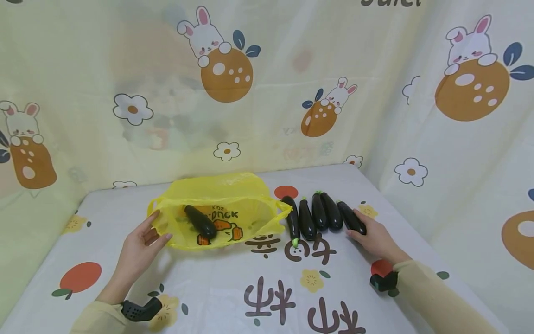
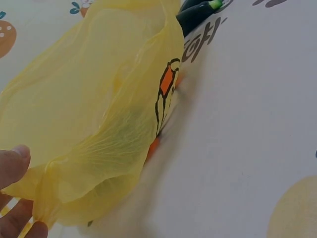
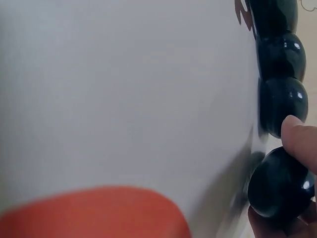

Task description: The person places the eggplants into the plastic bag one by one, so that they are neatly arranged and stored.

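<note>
A yellow plastic bag (image 1: 258, 221) lies on its side, its mouth toward me, with one dark eggplant (image 1: 200, 221) inside. My left hand (image 1: 142, 243) holds the bag at its left handle; in the left wrist view the thumb (image 2: 15, 161) and fingers lie on either side of the bunched plastic. On the right, my right hand (image 1: 372, 235) grips the near end of the rightmost eggplant (image 1: 349, 215). The right wrist view shows that eggplant's glossy round end (image 3: 280, 186) between thumb and fingers. Several more eggplants (image 1: 319, 211) lie side by side between the bag and this hand.
A pale printed cloth (image 1: 217, 287) covers the table, whose back edge meets a hanging curtain (image 1: 267, 125) with rabbit and flower prints. A second curtain (image 1: 459, 185) hangs along the right. The leftmost eggplant (image 1: 293, 220) lies right by the bag's right handle.
</note>
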Available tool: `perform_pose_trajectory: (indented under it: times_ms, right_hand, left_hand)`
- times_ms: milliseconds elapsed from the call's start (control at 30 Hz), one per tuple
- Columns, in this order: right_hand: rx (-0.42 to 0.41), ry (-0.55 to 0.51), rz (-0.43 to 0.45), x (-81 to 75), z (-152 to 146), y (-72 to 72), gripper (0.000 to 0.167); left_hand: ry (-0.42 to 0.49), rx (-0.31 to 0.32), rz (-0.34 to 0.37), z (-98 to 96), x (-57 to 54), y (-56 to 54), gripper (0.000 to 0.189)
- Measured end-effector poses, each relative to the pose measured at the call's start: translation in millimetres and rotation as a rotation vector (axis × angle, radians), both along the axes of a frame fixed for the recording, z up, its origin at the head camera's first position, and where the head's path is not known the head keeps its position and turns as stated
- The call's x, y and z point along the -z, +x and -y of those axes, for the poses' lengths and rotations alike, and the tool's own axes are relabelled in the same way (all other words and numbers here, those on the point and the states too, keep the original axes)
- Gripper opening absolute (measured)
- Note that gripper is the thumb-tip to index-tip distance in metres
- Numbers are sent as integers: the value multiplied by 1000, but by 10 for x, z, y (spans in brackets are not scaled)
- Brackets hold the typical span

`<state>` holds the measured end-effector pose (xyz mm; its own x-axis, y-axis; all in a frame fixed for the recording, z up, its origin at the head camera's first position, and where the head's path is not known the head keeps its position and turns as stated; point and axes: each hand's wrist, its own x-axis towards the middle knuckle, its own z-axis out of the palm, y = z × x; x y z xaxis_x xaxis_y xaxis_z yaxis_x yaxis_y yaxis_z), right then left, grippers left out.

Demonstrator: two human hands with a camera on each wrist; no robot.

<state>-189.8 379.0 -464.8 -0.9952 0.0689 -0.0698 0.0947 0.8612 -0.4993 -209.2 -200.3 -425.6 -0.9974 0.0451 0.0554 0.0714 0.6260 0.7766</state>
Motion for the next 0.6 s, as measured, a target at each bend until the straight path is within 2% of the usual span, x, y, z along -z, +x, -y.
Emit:
perform_pose_trajectory:
  times_ms: [100,233,433,600]
  right_hand:
    - [2,5,-15,-40,-19,19,82]
    - [-17,17,-69,-189,-27,43,80]
    - [-73,35,-198,-560,95,88,80]
    - [-145,29,-263,-907,382,170,79]
  left_hand:
    - [-5,0,-1,-2,1,-2,80]
    - [3,4,-7,10,-5,19,80]
    - [-9,10,-25,14,-29,29,79]
    - [12,30,-59,5,-39,17,77]
